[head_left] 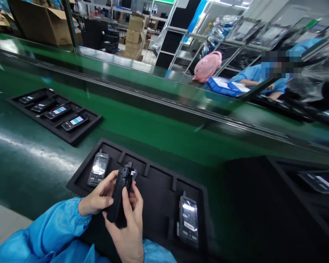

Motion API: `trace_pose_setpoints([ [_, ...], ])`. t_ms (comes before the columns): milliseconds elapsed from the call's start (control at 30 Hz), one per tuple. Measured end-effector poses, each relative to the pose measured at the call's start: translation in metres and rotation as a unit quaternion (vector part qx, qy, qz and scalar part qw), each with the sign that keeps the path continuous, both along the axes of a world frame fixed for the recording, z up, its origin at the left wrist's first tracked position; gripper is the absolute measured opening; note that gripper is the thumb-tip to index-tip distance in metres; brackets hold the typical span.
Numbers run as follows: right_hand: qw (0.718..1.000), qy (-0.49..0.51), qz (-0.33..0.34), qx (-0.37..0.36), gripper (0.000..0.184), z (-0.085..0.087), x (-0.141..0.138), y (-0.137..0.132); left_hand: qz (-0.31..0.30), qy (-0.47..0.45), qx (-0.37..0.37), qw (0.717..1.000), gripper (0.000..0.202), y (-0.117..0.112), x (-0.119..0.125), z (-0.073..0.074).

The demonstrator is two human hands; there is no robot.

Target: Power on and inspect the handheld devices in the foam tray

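Both my hands grip one black handheld radio [117,199], tilted, with its narrow side toward me and its stubby top end pointing away. My left hand [100,195] wraps it from the left, thumb on its side. From the right, my right hand [131,215] holds it between thumb and fingers. Beneath lies a black foam tray [156,186] with moulded slots. At its left end rests a radio with a screen [99,167]; another radio [189,219] lies at the right end. Part of one more device shows just behind the held radio, mostly hidden.
A second foam tray [84,131] with several screen devices lies at the left on the green bench [38,142]. More black trays [252,197] are stacked at the right. Beyond the rail stand a pink fan [208,67], a blue bin [224,87] and a person in blue.
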State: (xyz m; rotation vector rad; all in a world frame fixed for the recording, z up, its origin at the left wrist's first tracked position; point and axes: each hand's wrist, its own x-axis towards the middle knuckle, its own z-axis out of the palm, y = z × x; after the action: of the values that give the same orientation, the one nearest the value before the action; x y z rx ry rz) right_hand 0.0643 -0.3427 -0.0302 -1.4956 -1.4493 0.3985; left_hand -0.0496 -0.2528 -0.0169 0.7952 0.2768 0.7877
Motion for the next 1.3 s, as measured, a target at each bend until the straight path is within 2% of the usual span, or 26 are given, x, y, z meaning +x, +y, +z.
trace_pose_setpoints([
  [267,1.0,-0.013,0.009,-0.009,0.074,0.0,0.004,0.001,0.01,-0.005,0.002,1.0,0.068,-0.001,0.001,0.002],
  [600,1.0,0.014,0.011,-0.022,0.077,0.004,0.004,0.002,0.002,0.051,0.018,0.999,0.07,0.0,0.0,0.005],
  [867,1.0,0.02,0.011,-0.02,0.079,0.007,0.003,0.003,0.002,0.052,-0.009,0.999,0.073,-0.001,0.0,-0.006],
  [1067,0.996,0.07,0.013,-0.053,0.08,0.009,0.006,0.002,0.008,0.05,0.002,0.999,0.068,-0.001,-0.001,-0.007],
  [1300,0.984,0.141,0.017,-0.106,0.081,0.001,0.013,-0.003,0.054,0.097,0.041,0.993,0.084,-0.002,0.002,-0.011],
])
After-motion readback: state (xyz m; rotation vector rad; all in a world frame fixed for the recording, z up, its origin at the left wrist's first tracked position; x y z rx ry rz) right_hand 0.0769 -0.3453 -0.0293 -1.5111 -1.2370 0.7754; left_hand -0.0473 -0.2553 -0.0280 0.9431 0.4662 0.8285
